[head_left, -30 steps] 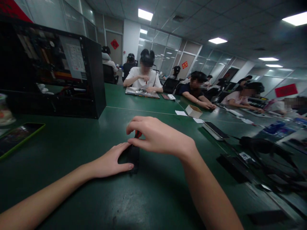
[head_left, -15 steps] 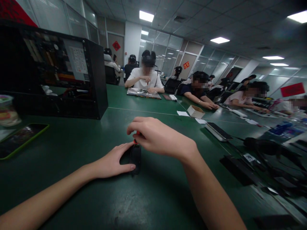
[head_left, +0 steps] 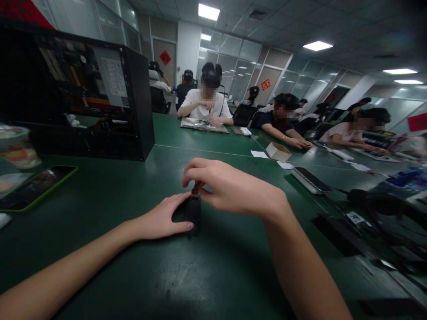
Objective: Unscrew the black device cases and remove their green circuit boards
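- Open black computer case [head_left: 85, 95] at ten o'clock
- Green-edged phone [head_left: 42, 187] at nine
- Co-worker in white [head_left: 199, 109] at twelve
- Blurred dark gear [head_left: 373, 202], possibly headphones, at three

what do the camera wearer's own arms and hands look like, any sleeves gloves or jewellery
The left hand and right hand are bare, without gloves. The left forearm and right forearm show no sleeve, cable or marking. No watch or bracelet shows; no ring can be seen, though part of each hand is hidden.
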